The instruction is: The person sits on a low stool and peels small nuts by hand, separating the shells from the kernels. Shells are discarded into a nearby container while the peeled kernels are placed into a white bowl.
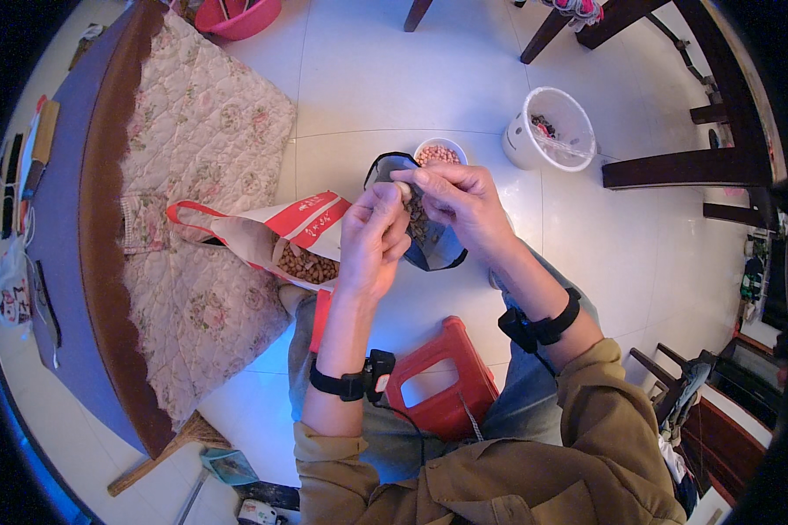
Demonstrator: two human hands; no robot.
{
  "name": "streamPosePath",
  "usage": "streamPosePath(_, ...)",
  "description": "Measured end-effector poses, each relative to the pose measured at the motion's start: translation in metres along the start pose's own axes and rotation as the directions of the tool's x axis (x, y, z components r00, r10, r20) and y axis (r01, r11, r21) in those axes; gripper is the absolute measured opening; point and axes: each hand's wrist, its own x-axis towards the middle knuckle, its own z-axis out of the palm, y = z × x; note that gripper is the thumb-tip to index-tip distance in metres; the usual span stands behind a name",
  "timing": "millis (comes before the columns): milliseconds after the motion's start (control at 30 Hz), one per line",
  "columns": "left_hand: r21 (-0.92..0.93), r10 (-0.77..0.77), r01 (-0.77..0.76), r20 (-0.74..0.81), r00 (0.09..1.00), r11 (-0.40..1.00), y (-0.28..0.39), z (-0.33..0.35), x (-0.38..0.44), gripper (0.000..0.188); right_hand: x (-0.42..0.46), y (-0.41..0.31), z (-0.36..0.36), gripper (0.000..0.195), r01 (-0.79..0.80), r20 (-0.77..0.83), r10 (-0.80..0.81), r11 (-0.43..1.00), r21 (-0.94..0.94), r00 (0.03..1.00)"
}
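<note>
My left hand (375,230) pinches a pale peanut (403,191) between thumb and forefinger. Close beside it is my right hand (456,193), thumb and forefinger drawn together; whether something sits between them is hidden. Under both hands stands an open dark-rimmed container (448,248) with peanut shells (421,226) inside. Just beyond it, a white bowl (462,152) holds shelled pink peanuts (437,155). To the left leans a red and white carry bag (312,220), its mouth showing many brown unshelled peanuts (305,264).
A lined white waste bin (519,141) stands at the far right, near dark wooden furniture legs (683,168). On the left is a sofa (98,216) with a quilted floral cover (217,118). A red plastic stool (443,387) is between my knees. A broom (164,453) lies lower left.
</note>
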Motion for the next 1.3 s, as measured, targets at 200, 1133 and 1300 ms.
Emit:
streamPosePath(200,-0.009,-0.003,0.003,0.042,0.999,1.000,0.002,-0.002,-0.001,0.015,0.001,-0.001,0.001,0.024,-0.052,0.058,0.049,0.997,0.059,0.997)
streamPosePath(1133,0.283,0.122,-0.124,0.025,0.992,0.951,-0.005,0.003,-0.003,0.028,0.000,0.007,-0.001,0.016,0.107,0.134,-0.089,0.985,-0.133,0.987)
streamPosePath(1300,0.219,0.129,-0.131,0.027,0.991,0.967,-0.008,0.004,-0.002,0.025,0.000,0.006,0.001,0.015,0.096,0.114,-0.081,0.986,-0.137,0.990)
